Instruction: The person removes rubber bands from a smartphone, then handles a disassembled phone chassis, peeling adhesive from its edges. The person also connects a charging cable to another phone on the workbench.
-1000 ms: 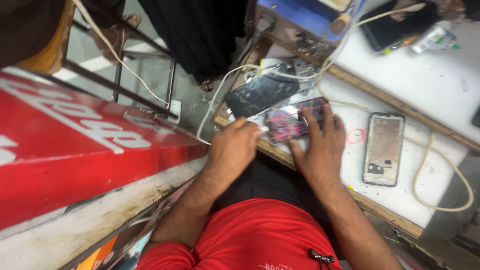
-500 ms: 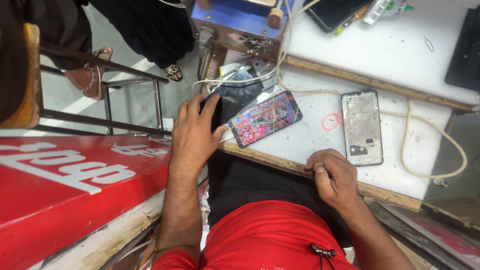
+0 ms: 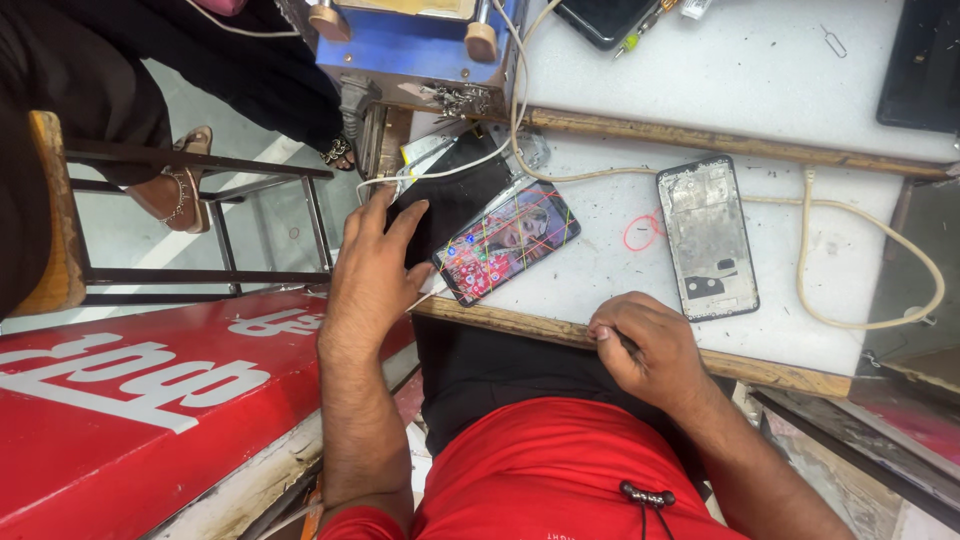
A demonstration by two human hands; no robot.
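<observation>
On the white table (image 3: pixel 770 80), right hand (image 3: pixel 645 345) has left the phone (image 3: pixel 507 240).

This looked like a small phone-repair stall or workshop. A worn white workbench (image 3: pixel 760 80) with a wooden edge carried a lit smartphone (image 3: pixel 508 240), a bare phone frame (image 3: pixel 708 238) to its right, and loose cream cables (image 3: pixel 870 290). At the far left sat a blue machine (image 3: pixel 415 45). A red signboard (image 3: pixel 150 390) and a metal stool (image 3: pixel 200 220) stood at the left.
</observation>
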